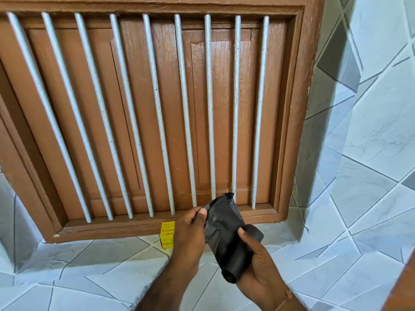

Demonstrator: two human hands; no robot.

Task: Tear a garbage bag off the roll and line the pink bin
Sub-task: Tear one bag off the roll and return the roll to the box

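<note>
A black roll of garbage bags (238, 259) lies across the palm of my right hand (253, 272), with the thumb pressed on top of it. A loose end of black bag (222, 212) is peeled up from the roll toward the window. My left hand (190, 230) pinches the left edge of that loose end between thumb and fingers. Both hands are held over a tiled ledge, in the lower middle of the view. No pink bin is in view.
A brown wooden window (143, 113) with closed shutters and several grey vertical bars (208, 108) fills the wall ahead. A small yellow box (167, 234) stands on the tiled ledge (89, 265) just left of my left hand. Tiled wall (370, 131) rises on the right.
</note>
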